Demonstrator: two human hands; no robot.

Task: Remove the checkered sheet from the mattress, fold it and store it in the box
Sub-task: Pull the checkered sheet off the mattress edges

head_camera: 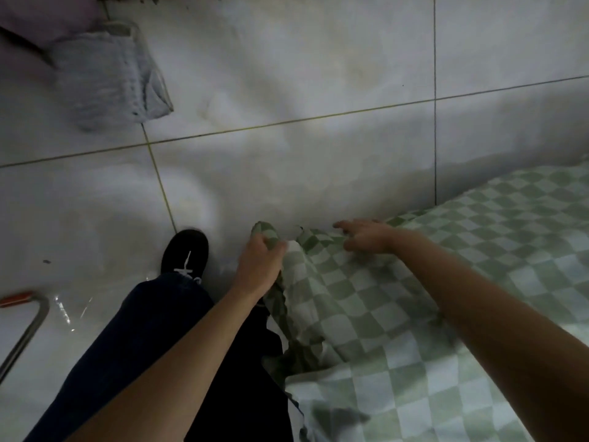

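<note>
Head view. Looks down on a green-and-white checkered sheet (446, 250) covering the mattress at lower right, with tiled floor (287, 74) beyond. Finds the left hand (259, 260) curled round a bunched corner of the sheet, raised at the near corner of the bed. Finds the right hand (363, 236) just beside it, fingers spread and resting on the sheet's edge, gripping nothing that shows.

Judged thin, soft and light: likely to drape, wrinkle and drag rather than keep any shape, with no risk of breakage. Best taken by corners and hems, one in each hand, then peeled back along the edge.

Spots, at upper left on the floor, folded grey cloth (105, 78) inside what seems a clear bag or bin; cannot tell which. Cannot say whether that serves as the storage box; sees no other box.
</note>
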